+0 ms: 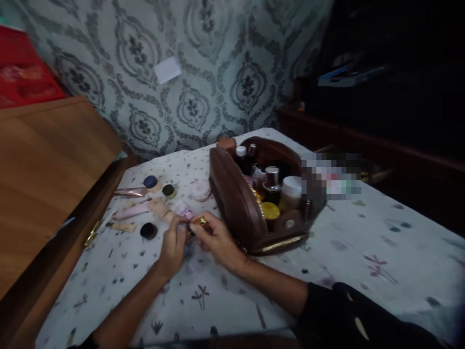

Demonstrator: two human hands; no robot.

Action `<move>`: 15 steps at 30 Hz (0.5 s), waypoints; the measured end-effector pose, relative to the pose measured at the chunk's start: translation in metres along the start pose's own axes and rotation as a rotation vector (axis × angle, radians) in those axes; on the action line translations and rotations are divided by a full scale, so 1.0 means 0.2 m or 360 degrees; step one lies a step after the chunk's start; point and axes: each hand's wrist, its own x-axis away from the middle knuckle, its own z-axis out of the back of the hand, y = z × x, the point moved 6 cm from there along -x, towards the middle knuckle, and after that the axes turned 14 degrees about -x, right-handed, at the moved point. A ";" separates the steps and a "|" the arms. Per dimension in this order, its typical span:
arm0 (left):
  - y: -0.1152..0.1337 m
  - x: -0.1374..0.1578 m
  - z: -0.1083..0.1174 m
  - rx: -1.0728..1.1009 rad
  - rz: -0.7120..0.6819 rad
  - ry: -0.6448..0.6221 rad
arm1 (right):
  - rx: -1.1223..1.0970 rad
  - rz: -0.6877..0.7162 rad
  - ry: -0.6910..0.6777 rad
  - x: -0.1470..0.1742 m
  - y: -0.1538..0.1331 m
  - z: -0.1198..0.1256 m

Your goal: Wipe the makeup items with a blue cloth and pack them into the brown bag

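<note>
Both hands meet over the table around a small gold-coloured cosmetic item (201,221), partly hidden by the fingers, so its exact kind is unclear. My left hand (173,245) grips its left end. The fingers of my right hand (220,242) close on the shiny right end. Just beyond the hands lie a lilac tube (184,209) and a beige tube (160,209). A small dark-lidded jar (148,230) sits to the left. Close on the right stands an open brown leather bag (236,194), packed with bottles and a white-lidded jar (291,186).
Farther back are a blue-lidded jar (150,182), a dark green lid (169,190) and a round pink case (201,190). A pink tube (131,210) and a gold item (93,233) lie leftward. A wooden panel (54,165) borders the left; patterned wall (203,87) rises behind.
</note>
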 end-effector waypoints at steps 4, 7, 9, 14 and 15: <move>0.00 -0.02 -0.02 0.0045 -0.0067 -0.0076 | -0.0057 -0.0186 0.0114 -0.01 0.01 0.01; -0.01 -0.06 -0.01 0.0285 -0.0045 -0.0111 | -0.0175 -0.0294 0.0086 -0.01 0.03 -0.02; -0.03 -0.08 -0.04 0.0526 0.0033 -0.0269 | -0.0188 -0.0339 0.0011 -0.01 0.06 -0.04; -0.04 -0.09 -0.04 0.0642 0.0068 -0.0282 | 0.0069 -0.0234 0.0012 -0.02 0.08 -0.04; -0.03 -0.09 -0.03 0.0589 0.0032 -0.0208 | 0.0125 -0.0189 0.0023 -0.02 0.07 -0.04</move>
